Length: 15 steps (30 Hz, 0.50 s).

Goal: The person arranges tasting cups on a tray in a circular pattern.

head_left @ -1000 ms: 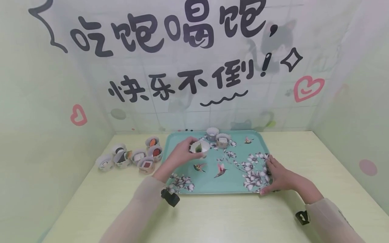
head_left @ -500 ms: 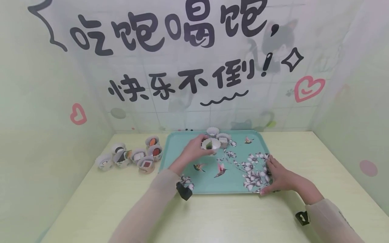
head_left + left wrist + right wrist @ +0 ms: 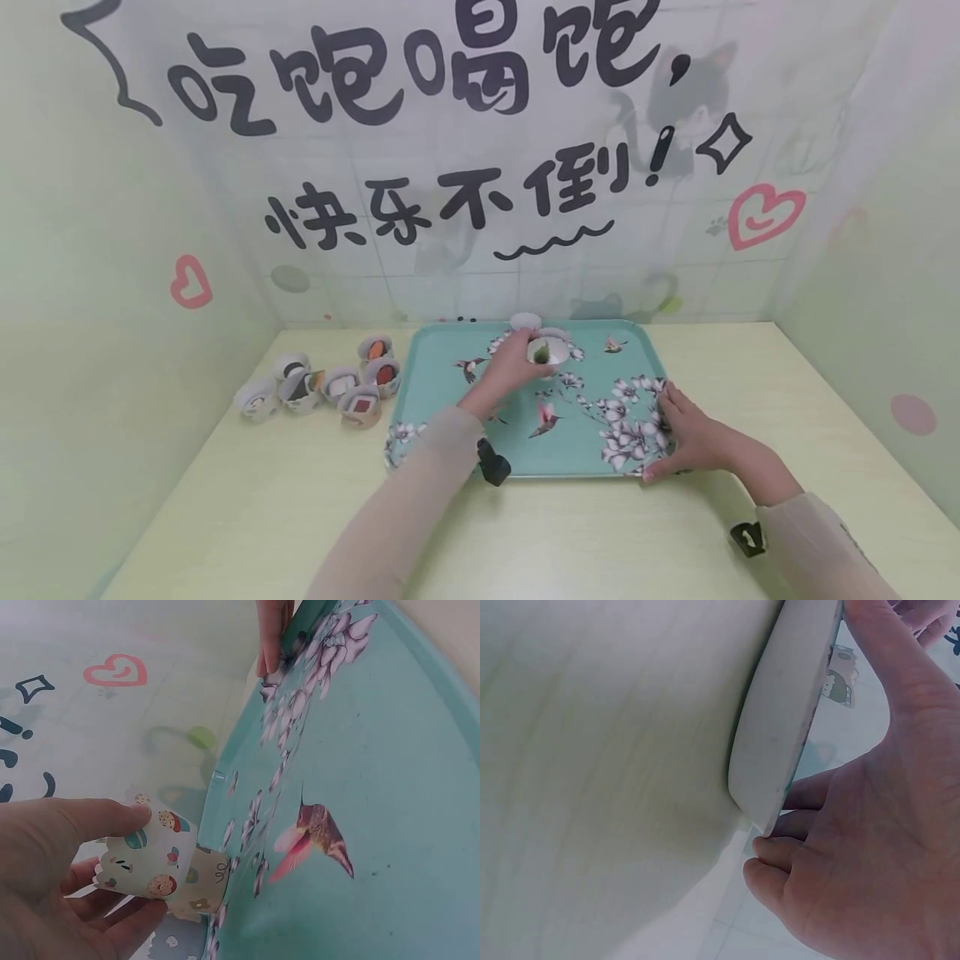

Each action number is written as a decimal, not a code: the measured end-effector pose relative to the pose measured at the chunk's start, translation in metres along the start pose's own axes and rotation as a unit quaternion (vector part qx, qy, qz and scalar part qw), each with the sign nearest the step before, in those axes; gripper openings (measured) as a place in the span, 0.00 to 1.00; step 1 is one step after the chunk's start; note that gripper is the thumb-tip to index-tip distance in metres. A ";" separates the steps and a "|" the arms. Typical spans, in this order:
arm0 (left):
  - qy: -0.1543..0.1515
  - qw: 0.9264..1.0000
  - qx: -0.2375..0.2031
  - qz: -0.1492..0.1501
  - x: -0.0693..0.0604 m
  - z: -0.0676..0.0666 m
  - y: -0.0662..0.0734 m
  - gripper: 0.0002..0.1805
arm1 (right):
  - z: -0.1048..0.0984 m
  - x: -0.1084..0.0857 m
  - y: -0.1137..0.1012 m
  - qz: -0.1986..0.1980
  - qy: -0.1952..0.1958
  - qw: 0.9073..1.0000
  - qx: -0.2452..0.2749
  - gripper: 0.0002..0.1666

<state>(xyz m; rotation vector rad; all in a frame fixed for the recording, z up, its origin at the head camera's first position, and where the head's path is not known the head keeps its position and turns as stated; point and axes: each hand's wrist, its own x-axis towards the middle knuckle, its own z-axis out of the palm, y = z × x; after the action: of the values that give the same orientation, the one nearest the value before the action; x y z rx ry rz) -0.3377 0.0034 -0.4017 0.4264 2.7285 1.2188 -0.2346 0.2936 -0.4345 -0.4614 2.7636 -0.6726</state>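
While pinching a paper cup (image 3: 156,861) in the left hand (image 3: 513,364), reaches farther right, bringing it near two standing cups (image 3: 526,322); touches the tray (image 3: 517,457) with right hand (image 3: 693,437) spread.

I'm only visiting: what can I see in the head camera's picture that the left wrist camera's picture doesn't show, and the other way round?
Only the head view shows the group of filled cups left of the tray, and the small green piece inside the held cup.

Only the left wrist view shows the cartoon prints on that cup's outside.

Both show the tray, the left hand holding the cup, part of the right hand, and a pink heart on the wall.
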 end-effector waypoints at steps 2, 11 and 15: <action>0.003 1.000 0.000 -0.005 0.004 0.006 0.002 0.33 | -0.001 -0.001 0.000 0.001 0.000 1.000 0.002 0.80; 0.011 0.999 0.038 -0.022 0.011 0.024 0.003 0.34 | -0.002 -0.001 0.000 0.003 -0.003 1.000 -0.001 0.80; 0.011 0.999 0.029 -0.033 0.011 0.029 0.001 0.33 | -0.001 -0.001 -0.001 0.005 -0.007 1.000 0.006 0.80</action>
<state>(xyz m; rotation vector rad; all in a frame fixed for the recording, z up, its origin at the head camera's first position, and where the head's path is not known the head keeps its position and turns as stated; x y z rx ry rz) -0.3414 0.0273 -0.4202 0.3273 2.7769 1.1377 -0.2337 0.2934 -0.4326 -0.4476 2.7450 -0.6806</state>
